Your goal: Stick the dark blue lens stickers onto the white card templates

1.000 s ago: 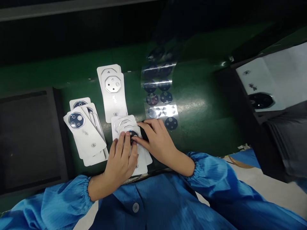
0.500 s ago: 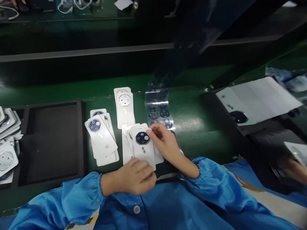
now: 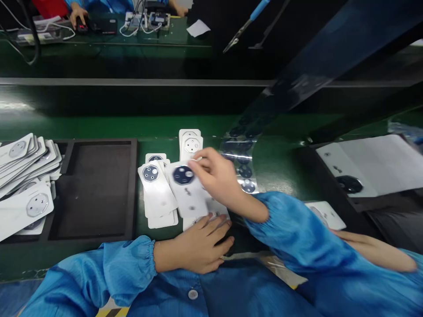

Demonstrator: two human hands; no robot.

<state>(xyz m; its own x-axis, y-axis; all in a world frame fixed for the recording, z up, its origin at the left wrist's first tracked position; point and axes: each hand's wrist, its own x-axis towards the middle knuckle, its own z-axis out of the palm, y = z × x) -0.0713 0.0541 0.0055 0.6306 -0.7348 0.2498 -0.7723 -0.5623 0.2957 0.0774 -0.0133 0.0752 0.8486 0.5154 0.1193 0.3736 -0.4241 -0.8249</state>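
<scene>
My right hand (image 3: pixel 218 178) pinches the upper right edge of a white phone back panel (image 3: pixel 190 198) with a dark round camera patch. The panel is raised and tilted, partly over a small pile of similar white panels (image 3: pixel 161 209) on its left. My left hand (image 3: pixel 201 247) lies flat with fingers apart, its fingertips on other white panels (image 3: pixel 216 208) at the table's near side. Behind my right hand, two overlapping panels (image 3: pixel 191 144) with pale camera patches lie partly hidden. A clear strip of dark round stickers (image 3: pixel 245 171) hangs down just right of that hand.
On the left, a black divided tray (image 3: pixel 135 189) has many white panels (image 3: pixel 28 165) heaped at its left. A co-worker's arm (image 3: pixel 373 251) reaches in from the right beside a white panel (image 3: pixel 325 215). A black box (image 3: pixel 357 207) carries a paper-covered panel. A blue-handled tool (image 3: pixel 246 26) hangs above.
My right hand has lifted the panel and carried it leftward toward the pile. My left hand has spread flat over the panels beneath. The camera view has shifted; the co-worker's hand has moved nearer.
</scene>
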